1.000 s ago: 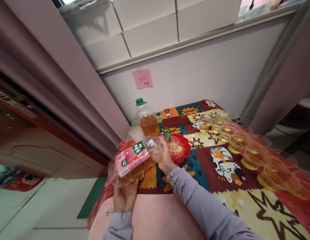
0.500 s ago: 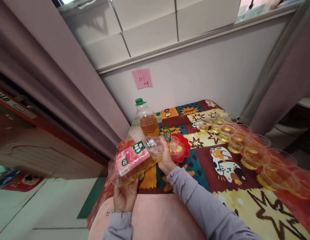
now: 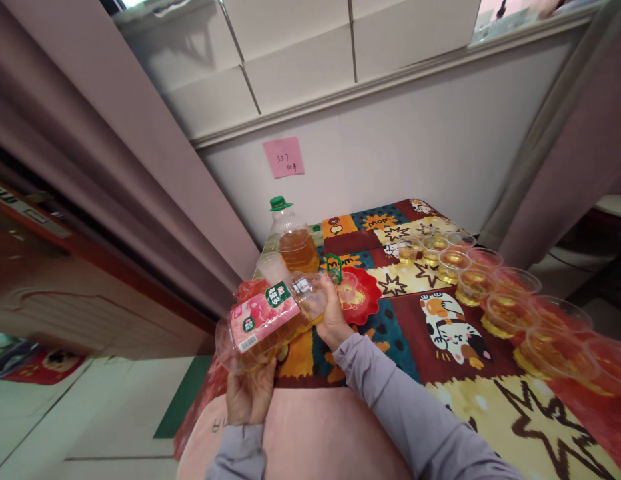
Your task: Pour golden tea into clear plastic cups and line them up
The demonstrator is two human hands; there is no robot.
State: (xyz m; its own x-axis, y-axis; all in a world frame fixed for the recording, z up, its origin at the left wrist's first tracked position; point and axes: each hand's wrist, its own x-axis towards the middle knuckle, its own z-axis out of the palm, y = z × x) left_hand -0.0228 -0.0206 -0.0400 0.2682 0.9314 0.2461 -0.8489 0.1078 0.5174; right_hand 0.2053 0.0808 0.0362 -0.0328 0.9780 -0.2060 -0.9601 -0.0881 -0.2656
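A large clear bottle (image 3: 265, 315) with a pink label lies tilted across both hands, its neck low to the right and yellow liquid along its lower side. My right hand (image 3: 334, 316) is wrapped round the neck end. Under the base end, my left hand (image 3: 250, 393) supports the bottle, its fingers partly hidden beneath it. Beyond the neck, a red scalloped plate (image 3: 371, 303) bears a small clear plastic cup (image 3: 348, 288); whether liquid is running into it I cannot tell. A green plastic loop (image 3: 333, 268) shows by the bottle's mouth.
Behind stands a bigger jug (image 3: 299, 250) of amber liquid with a green cap, beside stacked plastic cups (image 3: 273, 269). Several cups of yellow liquid (image 3: 473, 285) line the right side of the patterned table (image 3: 405, 353). A pink note (image 3: 284, 157) is on the wall.
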